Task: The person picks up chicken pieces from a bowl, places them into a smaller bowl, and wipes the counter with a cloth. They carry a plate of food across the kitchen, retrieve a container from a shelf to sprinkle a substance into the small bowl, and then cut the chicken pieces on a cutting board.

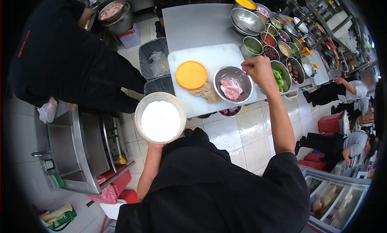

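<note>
My left hand (155,145) holds a round tub (182,100) of white powder (161,121) from below, in front of the counter. Above the right rim of a steel bowl (216,89) is my right hand (256,67), its fingers pinched together and small white bits just below them. Pieces of raw meat (231,89) lie in that bowl, on a white cutting board (201,54). Left of the bowl are a round yellow lid (191,75) and a crumpled tan cloth (207,92).
Several steel bowls of chopped ingredients (269,39) crowd the counter's right side. A dark bin (153,45) stands left of the board. One person in black (76,51) is at the left near a sink (72,146); other people (354,90) stand at the right.
</note>
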A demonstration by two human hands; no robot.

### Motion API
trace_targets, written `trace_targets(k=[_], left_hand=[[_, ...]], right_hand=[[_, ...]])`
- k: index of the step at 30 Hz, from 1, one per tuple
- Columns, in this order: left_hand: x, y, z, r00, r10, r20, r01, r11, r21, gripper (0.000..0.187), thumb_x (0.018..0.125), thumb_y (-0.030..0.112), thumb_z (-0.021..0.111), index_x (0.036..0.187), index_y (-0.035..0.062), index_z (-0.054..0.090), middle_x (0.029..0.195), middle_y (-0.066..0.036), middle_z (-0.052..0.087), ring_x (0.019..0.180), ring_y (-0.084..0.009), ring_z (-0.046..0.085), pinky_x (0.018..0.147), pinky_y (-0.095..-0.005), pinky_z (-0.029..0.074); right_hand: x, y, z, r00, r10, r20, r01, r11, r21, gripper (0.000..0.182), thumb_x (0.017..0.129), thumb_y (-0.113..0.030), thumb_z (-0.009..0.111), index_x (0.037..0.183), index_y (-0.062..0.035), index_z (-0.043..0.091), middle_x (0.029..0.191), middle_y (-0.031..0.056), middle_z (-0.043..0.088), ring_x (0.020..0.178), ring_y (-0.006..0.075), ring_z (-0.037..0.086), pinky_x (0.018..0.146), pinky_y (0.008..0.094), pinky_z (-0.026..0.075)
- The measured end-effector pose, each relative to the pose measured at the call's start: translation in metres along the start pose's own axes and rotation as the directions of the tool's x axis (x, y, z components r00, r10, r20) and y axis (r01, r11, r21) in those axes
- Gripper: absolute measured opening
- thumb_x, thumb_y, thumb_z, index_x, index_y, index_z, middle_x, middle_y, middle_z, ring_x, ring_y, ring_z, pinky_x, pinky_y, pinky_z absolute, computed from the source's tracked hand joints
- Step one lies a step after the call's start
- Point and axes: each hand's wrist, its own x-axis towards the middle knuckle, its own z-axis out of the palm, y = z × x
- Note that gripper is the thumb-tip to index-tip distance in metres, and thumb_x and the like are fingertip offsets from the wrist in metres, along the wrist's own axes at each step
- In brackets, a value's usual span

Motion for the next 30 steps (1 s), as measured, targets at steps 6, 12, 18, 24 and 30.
trace_targets(k=[6,12,18,24,30], left_hand=[[-0.001,0.002,-0.001,1.0,0.014,0.01,-0.015,1.0,0.012,0.062,0.089,0.053,0.041,0.137,0.014,0.039,0.137,-0.009,0.045,0.124,-0.0291,0.044,0.102,-0.0468,0.038],[-0.004,0.004,-0.002,0.999,0.026,0.02,-0.026,0.999,0.019,0.064,0.088,0.053,0.044,0.138,0.0147,0.036,0.139,-0.009,0.043,0.126,-0.0289,0.042,0.103,-0.0472,0.037],[-0.007,0.008,-0.002,0.999,0.04,0.036,-0.041,0.999,0.036,0.066,0.087,0.053,0.046,0.14,0.0155,0.034,0.14,-0.009,0.041,0.127,-0.0287,0.041,0.104,-0.0476,0.036],[-0.006,0.013,0.0,0.995,0.076,0.07,-0.08,0.996,0.049,0.068,0.086,0.053,0.049,0.141,0.0163,0.031,0.142,-0.009,0.039,0.129,-0.0284,0.039,0.105,-0.0479,0.035],[-0.026,0.034,-0.018,0.979,0.184,0.093,-0.189,0.98,0.059,0.071,0.086,0.053,0.051,0.142,0.0169,0.028,0.143,-0.009,0.037,0.13,-0.0282,0.037,0.106,-0.0482,0.035]], right_hand=[[-0.002,0.003,-0.01,1.0,-0.013,-0.025,0.012,1.0,-0.013,0.016,0.068,0.002,0.063,0.082,0.0005,0.071,0.077,0.0205,0.066,0.072,0.0309,0.067,0.072,0.0348,0.052],[-0.003,0.003,-0.009,1.0,-0.015,0.002,0.015,0.996,-0.088,0.018,0.067,0.005,0.061,0.081,-0.0002,0.071,0.077,0.0192,0.066,0.073,0.0297,0.067,0.072,0.0338,0.052],[-0.001,0.012,-0.006,0.996,0.014,-0.09,-0.014,1.0,0.001,0.017,0.068,0.002,0.065,0.083,-0.001,0.071,0.076,0.0175,0.067,0.068,0.0252,0.068,0.068,0.0303,0.053],[0.002,-0.034,-0.006,0.988,0.155,0.01,-0.143,0.884,0.444,0.014,0.076,-0.002,0.069,0.09,-0.0006,0.071,0.074,0.0103,0.07,0.068,0.0127,0.068,0.065,0.0232,0.053],[-0.011,-0.118,0.012,0.992,-0.056,0.114,-0.031,0.765,0.643,0.016,0.076,0.002,0.066,0.091,0.0001,0.071,0.077,0.0109,0.07,0.071,0.0134,0.068,0.066,0.0228,0.052]])
